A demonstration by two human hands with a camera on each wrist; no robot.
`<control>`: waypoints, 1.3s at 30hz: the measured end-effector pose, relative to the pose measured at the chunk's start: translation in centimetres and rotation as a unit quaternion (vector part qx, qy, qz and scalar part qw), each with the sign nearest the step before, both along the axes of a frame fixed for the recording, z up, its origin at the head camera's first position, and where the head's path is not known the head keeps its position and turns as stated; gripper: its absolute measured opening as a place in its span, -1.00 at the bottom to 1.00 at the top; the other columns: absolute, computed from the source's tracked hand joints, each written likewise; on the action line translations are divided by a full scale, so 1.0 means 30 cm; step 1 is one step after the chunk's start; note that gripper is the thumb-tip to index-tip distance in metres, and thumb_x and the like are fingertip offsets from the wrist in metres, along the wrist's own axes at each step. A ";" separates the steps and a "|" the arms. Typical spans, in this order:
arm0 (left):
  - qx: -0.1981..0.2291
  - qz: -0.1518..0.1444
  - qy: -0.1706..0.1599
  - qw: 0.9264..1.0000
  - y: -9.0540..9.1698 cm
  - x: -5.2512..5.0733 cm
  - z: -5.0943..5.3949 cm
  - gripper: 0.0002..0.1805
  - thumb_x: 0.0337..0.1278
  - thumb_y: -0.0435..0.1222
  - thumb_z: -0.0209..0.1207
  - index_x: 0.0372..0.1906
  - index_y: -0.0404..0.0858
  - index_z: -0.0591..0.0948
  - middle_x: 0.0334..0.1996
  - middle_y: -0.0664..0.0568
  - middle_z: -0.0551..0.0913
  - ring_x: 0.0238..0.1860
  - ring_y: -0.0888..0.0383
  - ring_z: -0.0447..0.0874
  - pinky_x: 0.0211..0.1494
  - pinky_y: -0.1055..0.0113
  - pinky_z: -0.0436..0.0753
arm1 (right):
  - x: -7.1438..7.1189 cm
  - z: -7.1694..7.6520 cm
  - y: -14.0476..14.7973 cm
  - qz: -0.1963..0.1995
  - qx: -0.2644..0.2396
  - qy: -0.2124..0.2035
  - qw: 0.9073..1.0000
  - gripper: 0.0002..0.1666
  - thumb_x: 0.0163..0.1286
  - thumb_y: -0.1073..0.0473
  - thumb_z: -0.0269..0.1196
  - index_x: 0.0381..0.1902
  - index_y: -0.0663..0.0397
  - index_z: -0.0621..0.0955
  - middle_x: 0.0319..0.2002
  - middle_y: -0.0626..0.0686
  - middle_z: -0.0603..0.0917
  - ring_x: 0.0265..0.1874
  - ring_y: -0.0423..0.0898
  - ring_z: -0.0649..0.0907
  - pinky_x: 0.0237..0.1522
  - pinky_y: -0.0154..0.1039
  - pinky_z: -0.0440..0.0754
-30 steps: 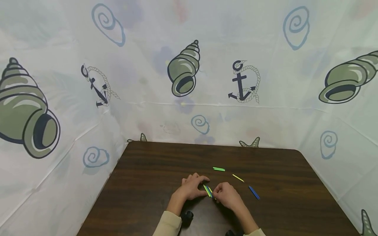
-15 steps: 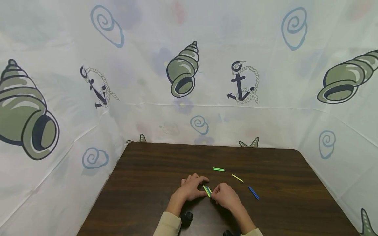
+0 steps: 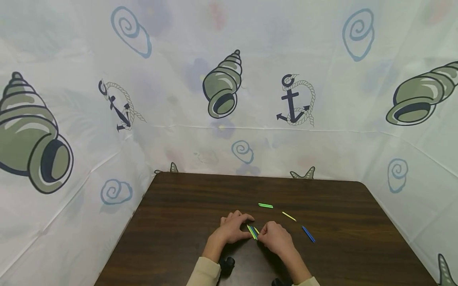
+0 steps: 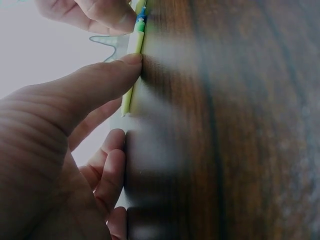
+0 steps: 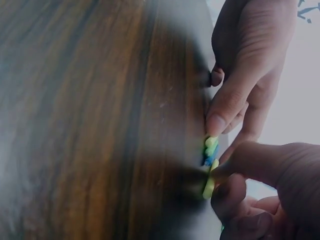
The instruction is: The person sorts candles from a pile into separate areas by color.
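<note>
A small row of thin yellow-green and blue sticks lies slanted on the table between my hands. My left hand rests on the table to its left, fingers spread. In the left wrist view its thumb touches the outer yellow stick. My right hand pinches a yellow stick between thumb and index finger at the row's right side. The fingers hide part of that stick. Rounded stick ends show under the left thumb in the right wrist view.
Beyond my hands, two green sticks, one yellow stick and a pair of blue sticks lie apart on the dark wooden table. A printed white cloth hangs around the table's back and sides.
My right hand has shifted very slightly beside the row, and its fingers now cover more of the yellow stick's lower end than a second ago. My left hand has stayed put.
</note>
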State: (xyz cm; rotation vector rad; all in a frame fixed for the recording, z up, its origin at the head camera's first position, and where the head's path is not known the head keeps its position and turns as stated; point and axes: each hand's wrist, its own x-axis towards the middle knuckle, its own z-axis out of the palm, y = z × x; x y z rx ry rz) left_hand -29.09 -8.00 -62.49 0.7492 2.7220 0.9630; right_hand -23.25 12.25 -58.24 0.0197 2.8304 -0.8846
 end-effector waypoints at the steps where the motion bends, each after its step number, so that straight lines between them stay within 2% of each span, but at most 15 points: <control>1: 0.001 0.000 0.001 1.000 0.001 -0.002 0.003 -0.49 0.28 0.04 0.49 0.29 0.18 0.65 0.02 0.12 0.53 -0.08 0.16 0.34 0.03 0.05 0.25 | -0.002 0.004 0.000 0.000 0.009 0.003 1.000 -0.79 0.27 0.19 0.40 -0.56 -0.10 0.68 -0.63 -0.12 0.65 -0.62 -0.13 0.60 -0.53 -0.17 0.45; 9: -0.001 0.001 -0.009 1.000 -0.004 -0.003 0.018 -0.50 0.30 0.04 0.47 0.30 0.21 0.64 0.03 0.15 0.52 -0.06 0.17 0.33 0.03 0.07 0.21 | -0.002 0.019 -0.022 -0.006 0.054 0.012 0.998 -0.76 0.23 0.20 0.40 -0.61 -0.09 0.63 -0.59 -0.09 0.58 -0.62 -0.11 0.52 -0.53 -0.15 0.40; 11: -0.002 0.004 -0.003 1.000 -0.010 0.004 0.014 -0.50 0.29 0.04 0.48 0.29 0.21 0.65 0.01 0.15 0.52 -0.06 0.17 0.33 0.01 0.08 0.20 | 0.000 0.015 -0.031 -0.002 0.062 0.018 0.998 -0.77 0.23 0.19 0.41 -0.59 -0.10 0.63 -0.58 -0.09 0.59 -0.61 -0.11 0.52 -0.52 -0.14 0.41; 13: -0.003 0.004 -0.004 1.000 -0.014 0.013 0.035 -0.50 0.29 0.03 0.48 0.29 0.16 0.65 0.02 0.12 0.53 -0.06 0.14 0.34 0.02 0.06 0.22 | -0.002 0.018 -0.036 0.001 0.069 0.024 0.997 -0.78 0.24 0.17 0.42 -0.57 -0.09 0.64 -0.56 -0.09 0.60 -0.60 -0.10 0.53 -0.50 -0.12 0.44; 16: 0.000 0.003 -0.001 1.000 -0.014 0.012 0.031 -0.49 0.28 0.04 0.48 0.29 0.17 0.65 0.01 0.12 0.53 -0.06 0.14 0.34 0.01 0.06 0.22 | -0.007 0.025 -0.034 0.005 0.073 0.023 0.997 -0.80 0.25 0.15 0.46 -0.52 -0.08 0.65 -0.54 -0.09 0.61 -0.58 -0.10 0.55 -0.47 -0.11 0.46; 18: 0.000 0.000 -0.008 1.000 -0.012 0.007 0.023 -0.49 0.28 0.05 0.48 0.30 0.18 0.65 0.02 0.12 0.52 -0.05 0.14 0.34 0.02 0.04 0.22 | -0.010 0.028 -0.025 0.013 0.065 0.013 0.998 -0.80 0.25 0.14 0.46 -0.52 -0.08 0.66 -0.54 -0.09 0.61 -0.57 -0.10 0.56 -0.47 -0.11 0.46; 20: 0.002 0.001 -0.006 1.000 -0.011 0.000 -0.002 -0.49 0.28 0.08 0.47 0.29 0.23 0.64 0.02 0.14 0.52 -0.06 0.16 0.33 0.02 0.06 0.21 | -0.014 0.026 -0.011 0.022 0.056 0.004 0.998 -0.79 0.25 0.13 0.46 -0.54 -0.08 0.67 -0.55 -0.09 0.62 -0.57 -0.11 0.56 -0.48 -0.14 0.45; 25: 0.000 -0.005 -0.013 1.000 -0.005 0.009 0.018 -0.49 0.33 0.10 0.44 0.32 0.24 0.63 0.08 0.11 0.52 -0.05 0.15 0.33 0.03 0.05 0.21 | -0.028 0.023 0.036 0.035 0.038 -0.008 0.999 -0.77 0.26 0.13 0.45 -0.58 -0.11 0.70 -0.57 -0.11 0.62 -0.59 -0.13 0.55 -0.52 -0.18 0.43; 30: -0.005 -0.006 -0.011 1.000 -0.004 -0.001 0.004 -0.48 0.31 0.07 0.46 0.33 0.28 0.62 0.08 0.13 0.52 -0.08 0.17 0.32 0.02 0.07 0.21 | -0.044 0.016 0.083 0.042 0.009 -0.014 0.999 -0.78 0.30 0.14 0.42 -0.55 -0.10 0.70 -0.57 -0.13 0.64 -0.59 -0.14 0.57 -0.51 -0.20 0.45; 34: -0.007 -0.003 -0.010 1.000 -0.005 -0.008 -0.011 -0.49 0.29 0.07 0.46 0.31 0.33 0.62 0.06 0.14 0.51 -0.09 0.19 0.31 0.00 0.08 0.20 | -0.054 0.015 0.118 0.057 -0.041 -0.019 0.997 -0.79 0.36 0.18 0.37 -0.52 -0.04 0.70 -0.58 -0.12 0.63 -0.60 -0.17 0.55 -0.53 -0.23 0.44; 39: -0.006 -0.004 -0.011 1.000 -0.008 0.001 0.007 -0.49 0.30 0.09 0.46 0.31 0.32 0.62 0.07 0.13 0.52 -0.08 0.18 0.31 -0.02 0.09 0.18 | -0.067 0.034 0.156 0.082 -0.108 -0.020 0.991 -0.81 0.39 0.25 0.33 -0.46 0.14 0.71 -0.59 -0.08 0.61 -0.63 -0.18 0.50 -0.54 -0.26 0.44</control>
